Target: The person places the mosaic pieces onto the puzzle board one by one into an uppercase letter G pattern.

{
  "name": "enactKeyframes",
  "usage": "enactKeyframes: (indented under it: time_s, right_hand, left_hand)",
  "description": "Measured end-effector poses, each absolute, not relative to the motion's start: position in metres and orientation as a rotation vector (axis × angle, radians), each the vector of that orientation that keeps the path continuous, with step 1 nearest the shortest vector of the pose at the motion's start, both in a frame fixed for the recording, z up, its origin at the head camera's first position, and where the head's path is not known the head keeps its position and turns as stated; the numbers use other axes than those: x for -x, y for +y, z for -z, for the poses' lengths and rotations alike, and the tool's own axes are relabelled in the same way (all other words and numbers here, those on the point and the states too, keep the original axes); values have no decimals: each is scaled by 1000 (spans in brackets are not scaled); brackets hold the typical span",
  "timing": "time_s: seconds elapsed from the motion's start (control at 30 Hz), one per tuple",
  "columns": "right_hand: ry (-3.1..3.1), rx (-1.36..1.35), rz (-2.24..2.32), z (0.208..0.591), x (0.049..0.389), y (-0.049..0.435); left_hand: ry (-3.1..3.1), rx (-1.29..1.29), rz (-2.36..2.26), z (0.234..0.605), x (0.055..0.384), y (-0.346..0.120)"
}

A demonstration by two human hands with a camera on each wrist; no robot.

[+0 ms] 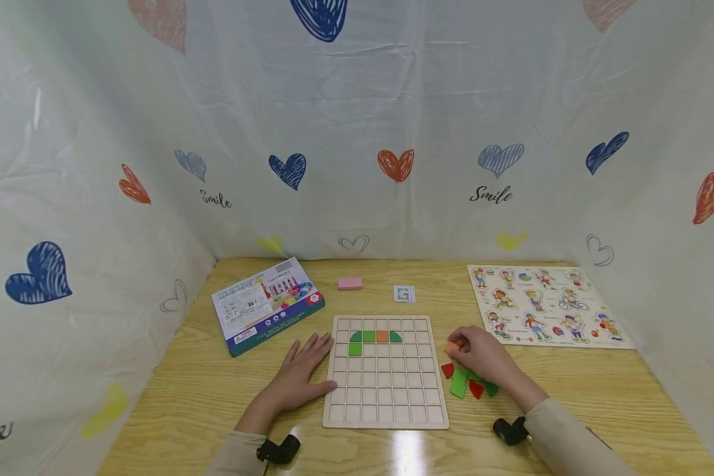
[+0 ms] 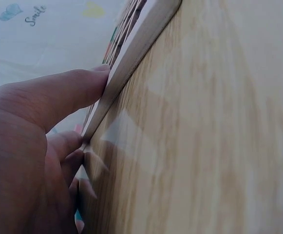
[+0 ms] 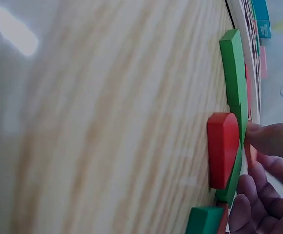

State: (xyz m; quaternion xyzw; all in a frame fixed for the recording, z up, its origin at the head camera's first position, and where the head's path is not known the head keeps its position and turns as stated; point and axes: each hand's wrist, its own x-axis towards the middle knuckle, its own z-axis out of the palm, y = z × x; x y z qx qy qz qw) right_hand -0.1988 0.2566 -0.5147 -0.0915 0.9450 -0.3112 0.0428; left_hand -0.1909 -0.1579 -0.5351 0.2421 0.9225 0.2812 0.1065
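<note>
A wooden grid board [image 1: 393, 398] lies in the middle of the table. In its upper rows sit two dark green quarter-round pieces, two light green squares and an orange square [image 1: 383, 336]. My left hand [image 1: 297, 378] rests with spread fingers along the board's left edge, its thumb [image 2: 78, 85] touching the rim. To the right of the board, my right hand [image 1: 483, 356] pinches an orange piece [image 1: 451, 346] between thumb and fingers. Beneath that hand is a pile of loose pieces: light green ones [image 1: 459, 383], a red rounded one [image 3: 223, 148] and a dark green one [image 3: 203, 220].
A boxed game [image 1: 268, 304] lies at the back left. Behind the board are a pink block [image 1: 350, 283] and a small printed card [image 1: 404, 294]. A picture puzzle board [image 1: 547, 307] lies at the back right. A hung curtain with hearts [image 1: 357, 132] encloses the table.
</note>
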Motion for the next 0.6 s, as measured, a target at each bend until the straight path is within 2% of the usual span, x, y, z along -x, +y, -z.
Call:
enactKeyframes:
  time_s: [0.3,0.6]
  right_hand:
    - [2908,344,979,515,196,258]
    - [2821,268,1226,517,197,256]
  left_hand:
    - [2709,-706,-839,535,190,-158]
    - [2710,-701,-835,535,190,-158]
